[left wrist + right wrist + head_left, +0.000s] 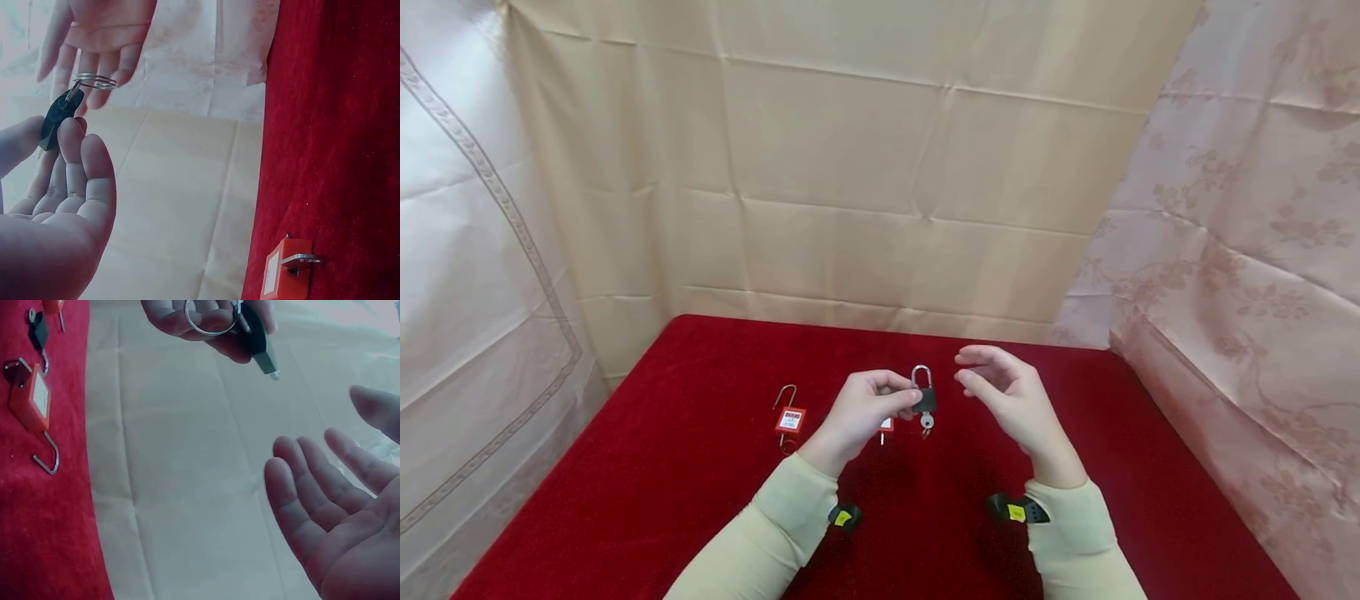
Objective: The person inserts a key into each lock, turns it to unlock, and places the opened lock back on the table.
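Observation:
My left hand (pixel 859 410) pinches a small black padlock (pixel 927 400) between thumb and fingers, above the table. Its silver shackle points up, and a key (pixel 927 420) on a ring hangs from its bottom. In the left wrist view the padlock (pixel 60 115) is seen edge-on with its key ring (pixel 94 81). My right hand (pixel 1018 404) is held up a little to the right of the padlock, apart from it. In the right wrist view the right hand's fingers (pixel 294 500) are loosely spread with nothing between them.
On the red cloth-covered table (pixel 700 500) lies a red padlock (pixel 791 419) with its shackle swung open. Another red padlock (pixel 887 425) is partly hidden behind the left hand. A second black padlock (pixel 39 332) lies among them. Cloth curtains (pixel 880 167) hang behind and at both sides.

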A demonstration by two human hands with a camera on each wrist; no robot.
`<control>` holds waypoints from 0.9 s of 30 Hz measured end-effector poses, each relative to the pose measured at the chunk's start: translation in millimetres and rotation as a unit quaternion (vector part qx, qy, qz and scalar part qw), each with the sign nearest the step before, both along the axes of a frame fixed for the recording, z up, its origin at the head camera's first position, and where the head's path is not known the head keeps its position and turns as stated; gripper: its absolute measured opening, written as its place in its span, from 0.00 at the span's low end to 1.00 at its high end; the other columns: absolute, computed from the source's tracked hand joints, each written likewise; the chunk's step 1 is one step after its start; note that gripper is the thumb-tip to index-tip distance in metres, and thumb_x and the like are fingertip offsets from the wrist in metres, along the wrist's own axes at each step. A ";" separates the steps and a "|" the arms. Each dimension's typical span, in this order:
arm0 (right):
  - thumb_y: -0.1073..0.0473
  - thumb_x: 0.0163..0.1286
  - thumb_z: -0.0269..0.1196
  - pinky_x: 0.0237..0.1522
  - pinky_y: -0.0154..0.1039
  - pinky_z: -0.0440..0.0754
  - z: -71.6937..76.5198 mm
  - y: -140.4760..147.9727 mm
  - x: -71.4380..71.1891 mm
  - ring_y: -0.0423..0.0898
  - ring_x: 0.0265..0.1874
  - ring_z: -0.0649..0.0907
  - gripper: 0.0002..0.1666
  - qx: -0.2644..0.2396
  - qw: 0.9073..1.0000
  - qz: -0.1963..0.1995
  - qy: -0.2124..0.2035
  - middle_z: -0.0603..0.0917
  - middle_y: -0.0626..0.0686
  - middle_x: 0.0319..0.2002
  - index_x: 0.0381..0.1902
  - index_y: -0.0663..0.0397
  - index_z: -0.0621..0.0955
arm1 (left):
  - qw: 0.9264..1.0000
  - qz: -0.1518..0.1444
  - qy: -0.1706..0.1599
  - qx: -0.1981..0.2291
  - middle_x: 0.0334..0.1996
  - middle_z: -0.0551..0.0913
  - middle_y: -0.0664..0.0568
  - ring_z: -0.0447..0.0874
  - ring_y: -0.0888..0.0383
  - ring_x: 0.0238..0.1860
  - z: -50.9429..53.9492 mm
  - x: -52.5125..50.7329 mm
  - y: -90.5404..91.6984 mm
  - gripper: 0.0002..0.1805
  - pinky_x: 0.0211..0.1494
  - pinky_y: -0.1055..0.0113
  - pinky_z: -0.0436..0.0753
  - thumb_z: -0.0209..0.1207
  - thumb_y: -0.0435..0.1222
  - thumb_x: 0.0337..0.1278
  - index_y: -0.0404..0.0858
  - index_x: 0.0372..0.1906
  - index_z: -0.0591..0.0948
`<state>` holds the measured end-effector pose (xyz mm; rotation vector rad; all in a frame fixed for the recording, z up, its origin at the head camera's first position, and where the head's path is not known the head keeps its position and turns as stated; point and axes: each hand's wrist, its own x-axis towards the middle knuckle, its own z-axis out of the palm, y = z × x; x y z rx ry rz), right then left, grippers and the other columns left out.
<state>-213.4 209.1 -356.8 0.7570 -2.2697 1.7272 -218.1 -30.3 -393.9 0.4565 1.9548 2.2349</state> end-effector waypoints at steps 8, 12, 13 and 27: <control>0.64 0.72 0.66 0.47 0.42 0.86 -10.3 -0.1 -4.8 0.60 0.48 0.86 0.20 0.023 0.999 0.012 -0.036 0.85 0.58 0.51 0.60 0.59 0.79 | 1.000 -0.005 0.002 -0.029 0.32 0.89 0.47 0.87 0.55 0.32 -1.8 0.4 1.2 0.10 0.37 0.64 0.81 0.68 0.34 0.61 0.31 0.43 0.87; 0.64 0.72 0.65 0.47 0.45 0.86 -14.0 0.1 -5.6 0.64 0.48 0.85 0.20 0.016 0.999 0.020 -0.048 0.85 0.60 0.51 0.60 0.61 0.79 | 0.999 -0.024 -0.005 -0.043 0.31 0.89 0.47 0.87 0.55 0.32 -3.2 1.6 3.5 0.10 0.37 0.64 0.82 0.68 0.34 0.61 0.32 0.44 0.87; 0.65 0.72 0.65 0.47 0.45 0.86 -14.6 0.0 -6.0 0.63 0.47 0.85 0.19 0.013 0.998 0.023 -0.050 0.85 0.61 0.51 0.60 0.61 0.79 | 0.998 -0.028 -0.007 -0.047 0.31 0.88 0.47 0.87 0.55 0.32 -3.4 2.0 4.1 0.10 0.36 0.64 0.81 0.68 0.34 0.61 0.33 0.43 0.87; 0.66 0.72 0.64 0.37 0.40 0.84 -25.0 -10.6 -8.0 0.48 0.30 0.83 0.13 -0.002 0.994 0.053 -0.098 0.85 0.68 0.38 0.51 0.69 0.84 | 0.997 -0.068 -0.014 -0.033 0.28 0.87 0.48 0.86 0.57 0.30 -7.0 3.2 8.8 0.08 0.44 0.60 0.87 0.67 0.30 0.61 0.28 0.42 0.86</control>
